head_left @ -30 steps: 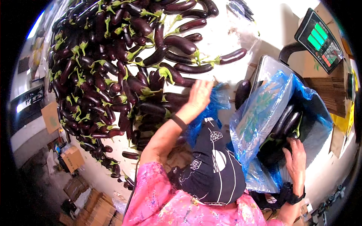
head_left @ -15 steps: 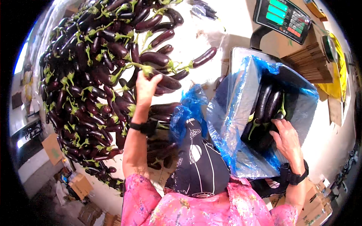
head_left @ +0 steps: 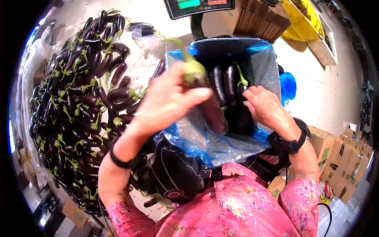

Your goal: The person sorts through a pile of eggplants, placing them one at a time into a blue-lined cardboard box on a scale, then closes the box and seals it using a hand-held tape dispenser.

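Observation:
My left hand point(head_left: 167, 96) is closed around the green-stemmed end of a dark purple eggplant point(head_left: 213, 112). This eggplant hangs tilted over the left part of a box lined with a clear blue plastic bag point(head_left: 268, 63). Inside the box, other eggplants point(head_left: 217, 85) lie side by side. My right hand point(head_left: 264, 104) reaches over the box's right side, its fingers curled down against an eggplant point(head_left: 241, 94) beside a green stem; the fingertips are partly hidden. Left of the box spreads a large heap of eggplants point(head_left: 79, 130).
Behind the box stands a scale display point(head_left: 199, 6) on a post. Stacked flat cardboard point(head_left: 260, 19) and a yellow-lined crate point(head_left: 304, 23) are at the far right. A blue plastic bundle point(head_left: 288, 87) lies right of the box, with cardboard boxes point(head_left: 341, 162) lower right.
My left hand has lifted an eggplant off the heap and carried it right, over the box. My right hand stays in the box. The view has turned toward the right.

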Tool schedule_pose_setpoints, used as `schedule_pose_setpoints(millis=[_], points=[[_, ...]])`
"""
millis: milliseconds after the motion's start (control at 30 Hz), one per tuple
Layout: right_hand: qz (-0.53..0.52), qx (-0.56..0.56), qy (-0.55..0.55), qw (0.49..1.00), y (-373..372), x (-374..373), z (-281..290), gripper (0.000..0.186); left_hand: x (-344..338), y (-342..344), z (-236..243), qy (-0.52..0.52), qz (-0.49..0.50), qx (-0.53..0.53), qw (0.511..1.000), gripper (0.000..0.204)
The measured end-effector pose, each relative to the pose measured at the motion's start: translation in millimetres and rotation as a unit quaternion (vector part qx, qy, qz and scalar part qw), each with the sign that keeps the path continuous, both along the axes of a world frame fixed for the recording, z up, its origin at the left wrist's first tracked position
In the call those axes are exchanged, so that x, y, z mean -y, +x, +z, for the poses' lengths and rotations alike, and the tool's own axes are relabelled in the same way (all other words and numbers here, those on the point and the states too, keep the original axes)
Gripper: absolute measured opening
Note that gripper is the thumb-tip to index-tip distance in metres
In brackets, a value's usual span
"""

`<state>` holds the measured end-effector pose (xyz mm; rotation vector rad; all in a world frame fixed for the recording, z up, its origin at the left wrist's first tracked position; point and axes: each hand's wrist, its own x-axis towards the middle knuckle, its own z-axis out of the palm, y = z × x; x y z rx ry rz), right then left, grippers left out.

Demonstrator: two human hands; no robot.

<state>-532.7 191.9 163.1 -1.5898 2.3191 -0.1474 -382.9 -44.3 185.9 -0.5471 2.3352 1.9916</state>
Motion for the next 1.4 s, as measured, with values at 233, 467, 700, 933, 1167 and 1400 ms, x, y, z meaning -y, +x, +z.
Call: schedule_pose_setpoints(millis=[233,467,700,933,1167,1400], points=[[0.038,0.044,0.021,0.998,11.9,4.4,-10.5,0.019,-64.1,-68.5,-74.0,-0.095,-0.193,0.191,0.958,0.039],[0.061,0.024,0.065,0.996,18.3,3.4,-26.2,0.045,-16.1,-48.6,-32.5,-0.084,-0.180,0.037,0.979,0.037],[0.057,0.024,0.090,0.994,19.7,10.1,-16.9,0.046,72.4,38.6,-105.4,0.115,0.335,-0.073,0.932,0.027],[0.042,0.047,0.127,0.990,25.1,30.5,-0.2,0.041,20.0,73.8,-284.6,-0.183,0.215,0.142,0.949,0.024],[0.005,0.060,0.165,0.985,27.0,38.2,-1.3,0.039,-43.5,42.7,-337.0,-0.191,0.196,0.185,0.944,0.056],[0.000,0.051,0.163,0.985,27.2,40.1,-1.0,0.038,-38.7,10.5,-331.8,-0.250,0.325,0.102,0.906,0.059]])
